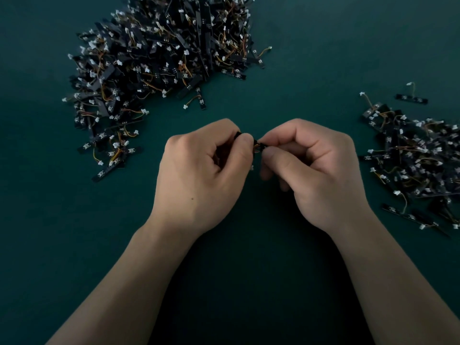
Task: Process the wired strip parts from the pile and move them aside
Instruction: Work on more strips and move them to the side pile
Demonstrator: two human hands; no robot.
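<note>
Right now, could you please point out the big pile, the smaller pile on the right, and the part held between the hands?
big pile (159, 53): head view, dense middle of the heap.
smaller pile (418, 155): head view, its tangled centre.
held part (259, 146): head view, the dark wired bit that shows.

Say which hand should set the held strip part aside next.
Right hand, probably: it pinches the strip part, and the smaller pile lies just to its right, while the left hand sits farther away.

A plain dark teal tabletop (44, 232) covered the whole view, and it looked darker in the near middle.
</note>
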